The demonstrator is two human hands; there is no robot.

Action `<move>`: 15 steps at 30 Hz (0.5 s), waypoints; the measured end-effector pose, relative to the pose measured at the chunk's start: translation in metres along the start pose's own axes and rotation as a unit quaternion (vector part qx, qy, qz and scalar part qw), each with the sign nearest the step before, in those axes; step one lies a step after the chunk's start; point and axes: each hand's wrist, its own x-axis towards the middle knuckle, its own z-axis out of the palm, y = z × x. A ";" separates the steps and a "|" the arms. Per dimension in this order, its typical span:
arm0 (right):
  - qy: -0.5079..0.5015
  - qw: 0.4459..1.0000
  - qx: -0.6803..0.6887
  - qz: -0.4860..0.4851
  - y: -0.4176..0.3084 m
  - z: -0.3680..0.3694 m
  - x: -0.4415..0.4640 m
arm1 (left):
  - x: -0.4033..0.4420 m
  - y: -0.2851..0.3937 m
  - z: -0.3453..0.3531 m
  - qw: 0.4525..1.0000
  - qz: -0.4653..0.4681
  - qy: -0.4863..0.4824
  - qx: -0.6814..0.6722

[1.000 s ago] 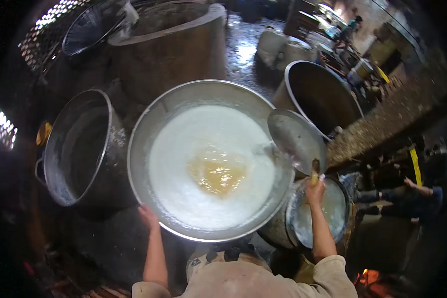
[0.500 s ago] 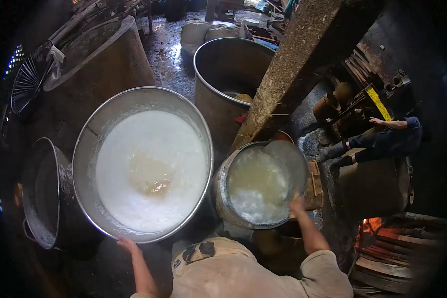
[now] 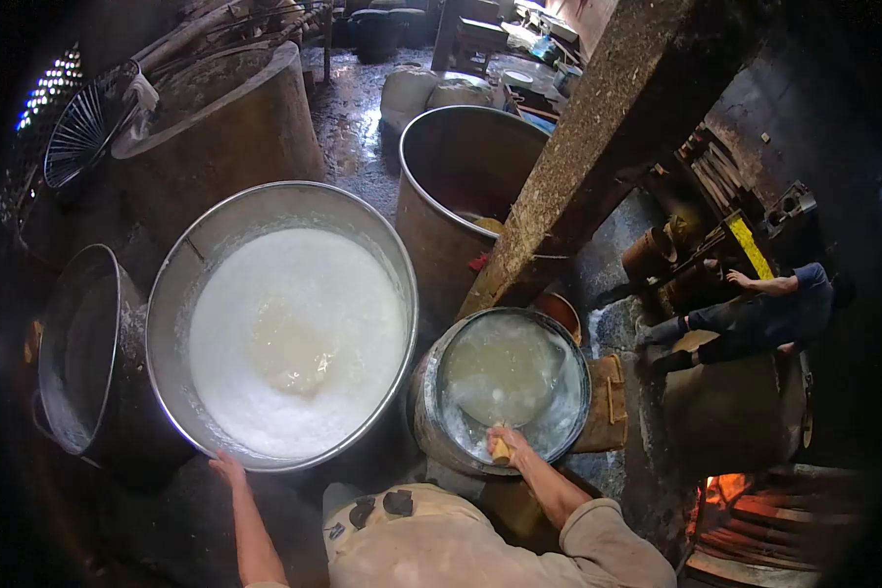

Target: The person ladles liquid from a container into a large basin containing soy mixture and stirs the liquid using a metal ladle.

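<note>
My left hand (image 3: 227,467) touches the near outer rim of a wide metal vat (image 3: 172,412), its fingers stretched out and apart. White foamy liquid (image 3: 235,343) fills the vat, with a beige cloudy patch at its middle. To the right, my right hand (image 3: 507,440) is closed around the short wooden handle of a broad round ladle (image 3: 501,453). Its wide disc lies within the mouth of a barrel (image 3: 431,431), over or in cloudy greenish liquid (image 3: 500,367). How deep the disc sits I cannot tell.
A thick post (image 3: 559,186) slants beyond the barrel. Behind stands a tall metal drum (image 3: 431,216); a smaller vat (image 3: 118,333) is at left. Fire (image 3: 725,487) burns at lower right beside wooden slats. Another person (image 3: 755,304) is at the right.
My right hand has swung from the barrel's right side to its near edge, bringing the ladle across the opening. My left hand stays at the vat's rim. The view has shifted slightly.
</note>
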 end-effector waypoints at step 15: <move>0.083 0.977 -0.195 -0.005 -0.034 0.030 -0.124 | -0.021 0.005 0.005 0.997 0.017 0.008 -0.074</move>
